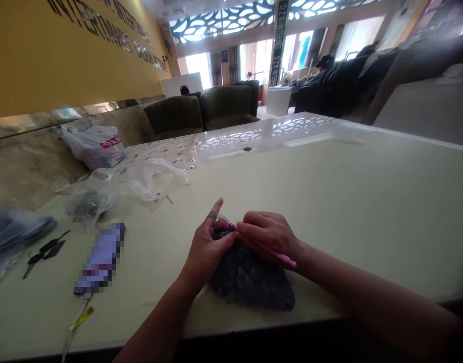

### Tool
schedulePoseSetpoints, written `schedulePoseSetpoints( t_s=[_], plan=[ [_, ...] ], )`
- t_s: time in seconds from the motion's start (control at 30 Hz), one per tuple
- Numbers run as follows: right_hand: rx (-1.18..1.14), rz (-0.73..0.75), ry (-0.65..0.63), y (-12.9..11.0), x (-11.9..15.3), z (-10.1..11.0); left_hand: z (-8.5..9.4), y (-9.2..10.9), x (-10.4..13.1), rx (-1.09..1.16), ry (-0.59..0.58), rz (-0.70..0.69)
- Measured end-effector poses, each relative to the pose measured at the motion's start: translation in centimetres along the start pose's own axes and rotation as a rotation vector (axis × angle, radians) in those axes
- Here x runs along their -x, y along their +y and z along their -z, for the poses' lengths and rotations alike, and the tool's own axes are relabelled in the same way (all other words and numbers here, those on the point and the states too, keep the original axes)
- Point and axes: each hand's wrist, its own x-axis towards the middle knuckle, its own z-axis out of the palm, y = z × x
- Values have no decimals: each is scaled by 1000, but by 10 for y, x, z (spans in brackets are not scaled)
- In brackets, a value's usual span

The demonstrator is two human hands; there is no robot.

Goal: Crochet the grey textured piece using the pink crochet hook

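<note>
A dark grey, textured knitted-looking piece (254,282) hangs from both hands near the table's front edge, its lower part by the tabletop. My left hand (210,244) pinches its upper edge between thumb and fingers, with one finger pointing up. Fingers curled, my right hand (269,232) holds a thin pink tool (286,259), whose end sticks out below the palm. The tool's other end meets the grey piece between the two hands, where the fingers partly hide it.
On the pale table (348,201), a blurred-out phone-like object (101,259) with a cable, keys (46,252) and plastic bags (151,179) lie left. A white bag (97,146) stands behind. Chairs (227,106) and a seated person (322,70) are beyond.
</note>
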Motion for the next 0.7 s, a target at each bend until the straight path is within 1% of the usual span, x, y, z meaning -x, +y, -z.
schedulePoseSetpoints(
  t_s=[0.07, 0.13, 0.17, 0.23, 0.33, 0.4, 0.47, 0.53, 0.7],
  plan=[
    [156, 27, 32, -5, -2, 0, -5, -1, 0, -20, 73, -49],
    [240, 42, 62, -11, -3, 1, -7, -1, -1, 73, 82, -8],
    [257, 53, 74, -14, -3, 2, -6, -1, -1, 147, 54, 41],
    [249, 85, 101, -18, -2, 4, -2, 2, -2, 289, -62, 156],
    [135, 157, 152, -18, 2, 6, 6, 6, -2, 390, -239, 254],
    [15, 168, 186, -15, 4, 6, 11, 9, -2, 423, -295, 258],
    [-95, 152, 209, -12, 3, 5, 15, 10, -2, 440, -310, 232],
    [-181, 138, 207, -9, 1, 6, 18, 11, -3, 442, -300, 202],
    [-391, 38, 144, -6, -6, 15, 26, 15, -5, 414, -223, 147]
  ],
)
